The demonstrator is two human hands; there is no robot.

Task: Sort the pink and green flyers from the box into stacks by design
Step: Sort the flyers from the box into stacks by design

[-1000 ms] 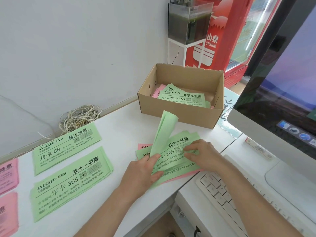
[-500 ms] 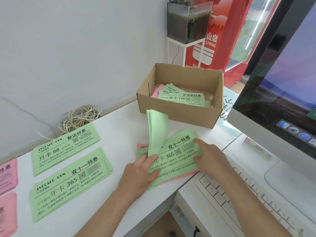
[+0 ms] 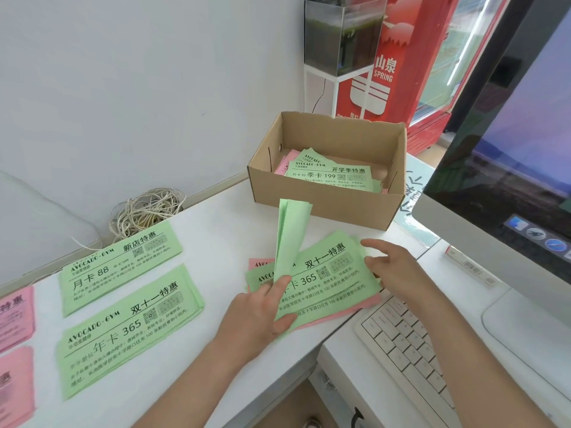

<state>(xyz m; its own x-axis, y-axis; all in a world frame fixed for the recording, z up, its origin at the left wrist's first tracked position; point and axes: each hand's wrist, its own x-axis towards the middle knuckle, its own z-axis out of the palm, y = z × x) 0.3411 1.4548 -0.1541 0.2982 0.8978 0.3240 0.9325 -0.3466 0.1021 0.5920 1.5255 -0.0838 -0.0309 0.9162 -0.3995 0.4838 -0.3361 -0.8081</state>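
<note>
Left hand [image 3: 259,316] pinches upturned green flyers [image 3: 292,236] at near end; sheets stand just beyond grip. Right hand [image 3: 392,270] relaxed, fingers uncurled, at mixed pile [image 3: 327,273] right of grip. Paper likely light, floppy, slippery: pinch short edge.

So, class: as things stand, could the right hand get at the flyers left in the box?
Probably yes. The right hand is open, the box stands open-topped beyond it, and the flyers inside lie uncovered; only its front wall needs clearing.
</note>
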